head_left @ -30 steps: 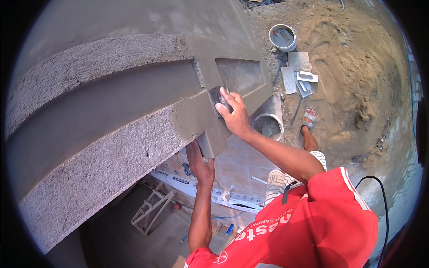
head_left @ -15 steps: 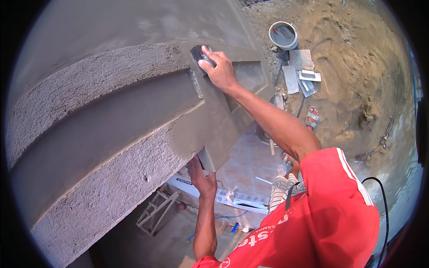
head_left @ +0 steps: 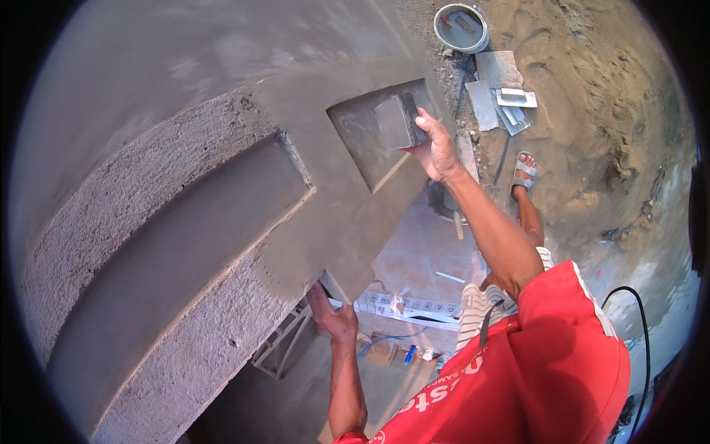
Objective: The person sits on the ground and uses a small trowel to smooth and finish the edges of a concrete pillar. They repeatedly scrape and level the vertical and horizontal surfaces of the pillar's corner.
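My right hand [head_left: 436, 152] is closed around a dark-edged grey block [head_left: 403, 122], which looks like a plastering sponge. The block is tilted over the smaller square recess [head_left: 362, 122] in a smooth grey plastered wall [head_left: 296, 96]; whether it touches the surface cannot be told. Below, my left hand [head_left: 336, 318] is at the wall's lower edge, beside a pale grey corner piece [head_left: 336, 287]. Its fingertips are hidden behind that edge. A longer recess [head_left: 185, 229] runs to the left between rough, speckled plaster bands [head_left: 200, 325].
A bucket of grey water [head_left: 461, 28] stands at the far right on sandy ground [head_left: 577, 96]. Near it lie flat slabs [head_left: 499, 69] and trowels [head_left: 515, 98]. Below the wall are a long printed box [head_left: 414, 307] and a wooden frame [head_left: 285, 344]. A black cable [head_left: 640, 318] curves at right.
My right hand has moved right with the block, from the wall between the recesses to over the smaller recess. The block is now tilted. My left hand stays at the lower edge; the view has shifted.
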`<action>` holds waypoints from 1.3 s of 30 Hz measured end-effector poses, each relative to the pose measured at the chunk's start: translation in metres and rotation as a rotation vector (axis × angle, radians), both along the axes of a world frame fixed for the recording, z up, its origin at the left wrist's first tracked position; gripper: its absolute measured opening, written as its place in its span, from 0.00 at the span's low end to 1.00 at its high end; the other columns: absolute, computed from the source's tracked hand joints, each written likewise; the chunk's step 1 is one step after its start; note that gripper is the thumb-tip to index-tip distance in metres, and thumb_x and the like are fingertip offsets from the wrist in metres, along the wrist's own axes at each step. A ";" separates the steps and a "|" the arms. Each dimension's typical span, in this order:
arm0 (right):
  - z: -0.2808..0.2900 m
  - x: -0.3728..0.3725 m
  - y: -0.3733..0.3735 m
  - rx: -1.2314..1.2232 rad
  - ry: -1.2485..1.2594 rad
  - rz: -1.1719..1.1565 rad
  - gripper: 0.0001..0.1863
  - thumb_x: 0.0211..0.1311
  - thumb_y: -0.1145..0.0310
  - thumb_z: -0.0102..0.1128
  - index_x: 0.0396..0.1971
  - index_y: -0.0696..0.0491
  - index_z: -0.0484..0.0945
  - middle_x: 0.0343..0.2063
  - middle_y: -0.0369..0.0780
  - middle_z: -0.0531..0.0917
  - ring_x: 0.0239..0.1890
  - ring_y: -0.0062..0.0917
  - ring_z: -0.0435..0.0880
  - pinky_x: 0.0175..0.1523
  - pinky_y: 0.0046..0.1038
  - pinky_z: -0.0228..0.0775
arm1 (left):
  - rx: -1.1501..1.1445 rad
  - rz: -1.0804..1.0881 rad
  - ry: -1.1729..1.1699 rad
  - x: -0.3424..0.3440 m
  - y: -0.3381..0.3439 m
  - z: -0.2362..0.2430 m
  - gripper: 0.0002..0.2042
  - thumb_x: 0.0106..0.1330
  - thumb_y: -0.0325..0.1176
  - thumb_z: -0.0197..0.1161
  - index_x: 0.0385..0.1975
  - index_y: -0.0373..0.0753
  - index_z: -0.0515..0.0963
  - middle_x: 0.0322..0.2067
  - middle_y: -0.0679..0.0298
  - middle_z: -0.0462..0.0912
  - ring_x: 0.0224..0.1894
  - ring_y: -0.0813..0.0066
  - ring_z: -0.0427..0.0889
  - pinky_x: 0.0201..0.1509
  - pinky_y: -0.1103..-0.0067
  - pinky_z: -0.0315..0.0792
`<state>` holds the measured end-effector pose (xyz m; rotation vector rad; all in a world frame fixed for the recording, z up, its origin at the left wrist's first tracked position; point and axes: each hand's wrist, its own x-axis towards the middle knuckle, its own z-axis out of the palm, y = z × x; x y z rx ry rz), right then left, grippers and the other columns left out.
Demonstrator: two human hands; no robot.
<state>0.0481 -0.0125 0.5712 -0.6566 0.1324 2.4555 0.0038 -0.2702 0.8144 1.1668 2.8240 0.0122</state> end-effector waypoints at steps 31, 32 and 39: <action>0.010 0.039 -0.153 0.913 -0.839 0.331 0.31 0.55 0.61 0.63 0.61 0.49 0.70 0.54 0.56 0.68 0.55 0.50 0.69 0.60 0.42 0.63 | 0.010 -0.062 0.078 0.002 -0.003 -0.001 0.36 0.62 0.48 0.64 0.59 0.22 0.63 0.56 0.36 0.69 0.58 0.39 0.69 0.61 0.60 0.63; -0.021 0.035 -0.151 0.737 -0.903 0.424 0.30 0.56 0.60 0.62 0.61 0.49 0.70 0.53 0.55 0.69 0.56 0.48 0.69 0.59 0.41 0.63 | 0.018 -0.045 0.059 0.002 -0.004 0.001 0.36 0.62 0.48 0.64 0.59 0.21 0.63 0.56 0.36 0.69 0.59 0.38 0.69 0.62 0.60 0.63; 0.010 0.043 -0.152 0.790 -0.805 0.403 0.29 0.57 0.59 0.62 0.60 0.50 0.71 0.54 0.58 0.68 0.57 0.50 0.67 0.61 0.41 0.62 | -0.044 -0.003 0.005 0.000 -0.010 0.002 0.40 0.59 0.42 0.68 0.64 0.21 0.55 0.63 0.38 0.62 0.65 0.43 0.62 0.68 0.59 0.55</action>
